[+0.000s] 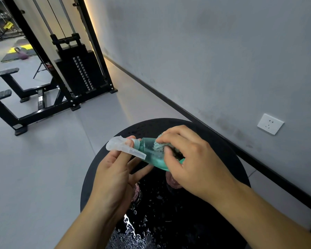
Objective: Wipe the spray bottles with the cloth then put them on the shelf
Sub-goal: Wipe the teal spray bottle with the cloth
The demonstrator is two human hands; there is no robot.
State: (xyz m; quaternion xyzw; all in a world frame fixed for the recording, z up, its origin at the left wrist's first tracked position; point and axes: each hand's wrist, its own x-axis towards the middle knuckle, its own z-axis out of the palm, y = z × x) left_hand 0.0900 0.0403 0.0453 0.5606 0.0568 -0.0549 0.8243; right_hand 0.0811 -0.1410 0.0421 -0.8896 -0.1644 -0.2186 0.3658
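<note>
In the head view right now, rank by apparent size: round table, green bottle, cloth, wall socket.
1. Round table
2. Green bottle
3. Wall socket and cloth: unsure, since the right hand hides most of the cloth.

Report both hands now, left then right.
Left hand: closed on the spray bottle at its nozzle end.
Right hand: closed on the cloth, pressed against the bottle.

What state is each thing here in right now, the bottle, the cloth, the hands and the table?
Green spray bottle: tilted, held above the table, cap on.
Cloth: bunched, pressed on the bottle.
Left hand: gripping the bottle's sprayer top.
Right hand: pinching the cloth.
Round black table: wet with droplets.
Pink items: on the table, mostly hidden.
</note>
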